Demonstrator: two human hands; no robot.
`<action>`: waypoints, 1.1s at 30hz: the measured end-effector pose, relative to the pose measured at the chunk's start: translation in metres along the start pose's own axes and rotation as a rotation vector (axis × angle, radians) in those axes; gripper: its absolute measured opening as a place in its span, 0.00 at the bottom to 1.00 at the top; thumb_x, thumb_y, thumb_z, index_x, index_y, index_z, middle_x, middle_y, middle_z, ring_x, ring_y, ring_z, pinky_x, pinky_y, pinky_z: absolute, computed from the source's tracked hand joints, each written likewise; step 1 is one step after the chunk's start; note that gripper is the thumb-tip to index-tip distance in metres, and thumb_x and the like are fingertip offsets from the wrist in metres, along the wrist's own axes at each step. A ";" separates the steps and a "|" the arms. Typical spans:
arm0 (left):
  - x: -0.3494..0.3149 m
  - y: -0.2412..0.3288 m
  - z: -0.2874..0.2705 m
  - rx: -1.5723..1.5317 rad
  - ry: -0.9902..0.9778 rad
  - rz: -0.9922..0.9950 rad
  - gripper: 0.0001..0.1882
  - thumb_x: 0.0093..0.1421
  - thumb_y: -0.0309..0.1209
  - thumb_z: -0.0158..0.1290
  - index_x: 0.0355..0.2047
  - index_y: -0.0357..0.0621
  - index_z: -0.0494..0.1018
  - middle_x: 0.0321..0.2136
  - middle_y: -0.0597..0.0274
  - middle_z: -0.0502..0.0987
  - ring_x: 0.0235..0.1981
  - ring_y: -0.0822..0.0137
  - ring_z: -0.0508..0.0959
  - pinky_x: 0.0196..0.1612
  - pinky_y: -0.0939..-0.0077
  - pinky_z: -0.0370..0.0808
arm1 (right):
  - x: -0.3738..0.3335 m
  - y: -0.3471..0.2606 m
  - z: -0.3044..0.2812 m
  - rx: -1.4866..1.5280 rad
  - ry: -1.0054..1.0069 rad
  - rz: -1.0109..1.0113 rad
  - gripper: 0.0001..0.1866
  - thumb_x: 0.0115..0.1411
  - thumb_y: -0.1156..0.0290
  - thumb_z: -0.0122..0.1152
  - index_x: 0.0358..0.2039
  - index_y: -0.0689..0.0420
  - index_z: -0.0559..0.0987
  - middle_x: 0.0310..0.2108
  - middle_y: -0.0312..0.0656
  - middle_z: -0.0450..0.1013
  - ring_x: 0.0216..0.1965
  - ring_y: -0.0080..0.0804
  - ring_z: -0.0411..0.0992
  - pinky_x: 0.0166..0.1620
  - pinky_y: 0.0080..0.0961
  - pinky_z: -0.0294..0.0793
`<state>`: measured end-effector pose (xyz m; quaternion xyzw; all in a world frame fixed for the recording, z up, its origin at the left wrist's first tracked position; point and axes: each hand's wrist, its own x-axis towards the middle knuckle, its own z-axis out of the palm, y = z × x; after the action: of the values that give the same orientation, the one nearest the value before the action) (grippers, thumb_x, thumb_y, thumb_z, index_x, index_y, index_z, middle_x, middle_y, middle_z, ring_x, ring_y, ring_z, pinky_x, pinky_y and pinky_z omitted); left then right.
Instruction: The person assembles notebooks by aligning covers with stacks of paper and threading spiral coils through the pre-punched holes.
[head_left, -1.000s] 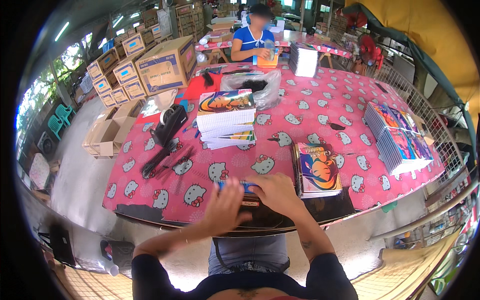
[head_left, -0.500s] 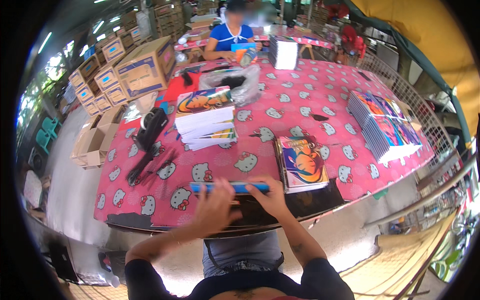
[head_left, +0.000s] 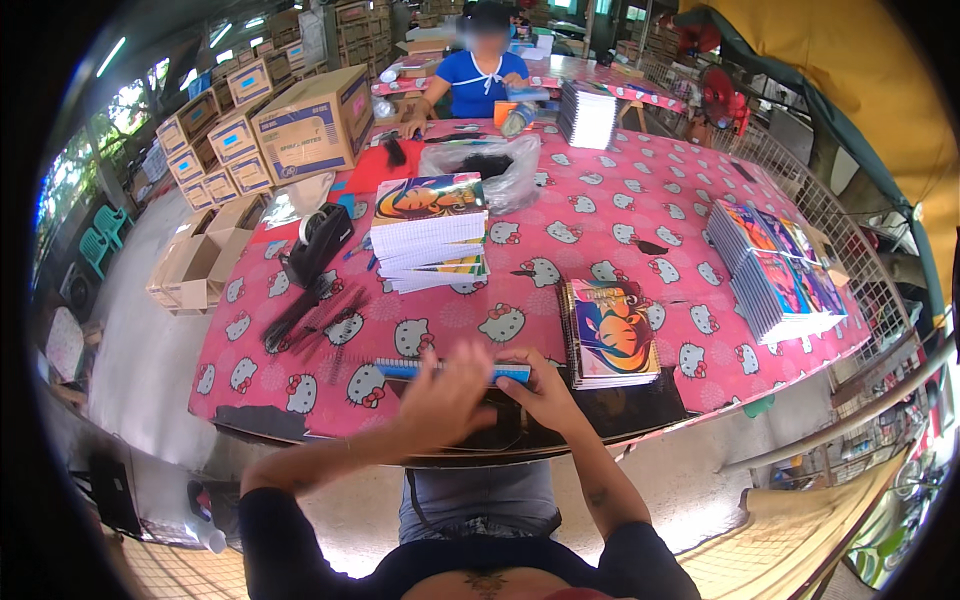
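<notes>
A blue-edged notebook (head_left: 397,369) stands on its edge at the near side of the table. Its right end is gripped by my right hand (head_left: 541,392), thumb on the near face. My left hand (head_left: 445,398) is over the middle of that notebook, its fingers smeared by motion. A thin dark wire coil (head_left: 358,363) sticks out at the notebook's left end. Right of my right hand lies a small stack of spiral notebooks (head_left: 613,330) with a colourful cartoon cover. Loose black binding coils (head_left: 300,320) lie to the left on the pink cloth.
A tape dispenser (head_left: 318,245) and a fanned notebook pile (head_left: 428,235) stand beyond my hands. Behind them is a clear plastic bag (head_left: 515,170) with dark contents. Bound notebook stacks (head_left: 775,272) sit at right. Cardboard boxes (head_left: 312,130) rise at left; a person (head_left: 480,85) works across the table.
My left hand has shifted slightly right along the notebook, while my right hand keeps its grip. The view has tilted a little. Across the table, the person's hands have moved apart.
</notes>
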<state>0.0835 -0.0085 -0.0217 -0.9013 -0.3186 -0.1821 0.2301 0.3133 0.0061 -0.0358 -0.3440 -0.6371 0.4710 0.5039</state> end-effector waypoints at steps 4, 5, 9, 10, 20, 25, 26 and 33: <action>0.038 -0.010 -0.017 0.042 -0.084 -0.091 0.48 0.59 0.59 0.53 0.68 0.34 0.58 0.67 0.41 0.61 0.70 0.48 0.60 0.69 0.36 0.48 | -0.006 0.003 -0.004 -0.007 -0.024 0.078 0.15 0.67 0.70 0.63 0.52 0.61 0.77 0.39 0.35 0.77 0.37 0.17 0.71 0.41 0.19 0.72; 0.007 0.010 0.000 -0.030 -0.028 0.008 0.48 0.59 0.59 0.54 0.68 0.33 0.58 0.67 0.41 0.61 0.69 0.47 0.61 0.68 0.36 0.50 | -0.004 0.002 -0.001 -0.029 -0.029 0.014 0.15 0.67 0.70 0.63 0.52 0.61 0.78 0.37 0.35 0.77 0.36 0.17 0.70 0.40 0.19 0.71; 0.053 -0.015 -0.015 0.062 -0.072 -0.089 0.49 0.56 0.61 0.56 0.66 0.35 0.60 0.66 0.42 0.62 0.68 0.47 0.62 0.67 0.36 0.54 | -0.005 0.001 -0.003 -0.089 -0.041 0.034 0.16 0.67 0.69 0.62 0.53 0.61 0.78 0.34 0.35 0.77 0.33 0.17 0.69 0.37 0.20 0.70; 0.057 -0.020 -0.018 0.126 -0.024 -0.154 0.50 0.55 0.61 0.56 0.66 0.36 0.60 0.66 0.42 0.62 0.68 0.48 0.62 0.67 0.37 0.54 | -0.002 -0.002 -0.004 -0.087 -0.081 0.089 0.16 0.67 0.69 0.61 0.53 0.61 0.78 0.34 0.36 0.77 0.33 0.17 0.69 0.37 0.21 0.70; 0.046 0.002 -0.004 -0.005 -0.063 -0.059 0.47 0.58 0.63 0.51 0.66 0.38 0.63 0.67 0.45 0.62 0.70 0.49 0.60 0.67 0.37 0.53 | -0.004 -0.014 -0.012 -0.233 -0.141 0.062 0.14 0.68 0.70 0.58 0.52 0.61 0.79 0.29 0.45 0.75 0.29 0.21 0.70 0.35 0.26 0.72; 0.032 0.009 0.001 -0.093 -0.040 -0.027 0.48 0.61 0.64 0.45 0.66 0.34 0.62 0.68 0.41 0.61 0.71 0.45 0.58 0.68 0.35 0.49 | -0.002 -0.011 -0.010 -0.265 -0.098 0.023 0.13 0.64 0.74 0.59 0.49 0.62 0.78 0.27 0.50 0.74 0.23 0.30 0.68 0.31 0.28 0.70; 0.024 0.013 0.005 -0.135 -0.047 0.003 0.47 0.62 0.64 0.44 0.66 0.33 0.62 0.68 0.41 0.60 0.71 0.45 0.58 0.68 0.35 0.48 | -0.001 -0.008 -0.011 -0.308 -0.129 0.072 0.14 0.64 0.74 0.60 0.49 0.63 0.78 0.27 0.52 0.75 0.23 0.31 0.69 0.30 0.29 0.69; 0.029 0.026 0.000 -0.216 0.072 -0.137 0.45 0.66 0.63 0.40 0.66 0.34 0.62 0.68 0.45 0.62 0.72 0.49 0.58 0.70 0.41 0.44 | -0.002 -0.028 -0.006 -0.344 -0.052 -0.027 0.18 0.61 0.76 0.62 0.52 0.63 0.78 0.33 0.53 0.78 0.27 0.38 0.73 0.35 0.30 0.73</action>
<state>0.1221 -0.0120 -0.0156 -0.8898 -0.3497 -0.2628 0.1301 0.3201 -0.0028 -0.0097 -0.4045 -0.7257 0.3570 0.4270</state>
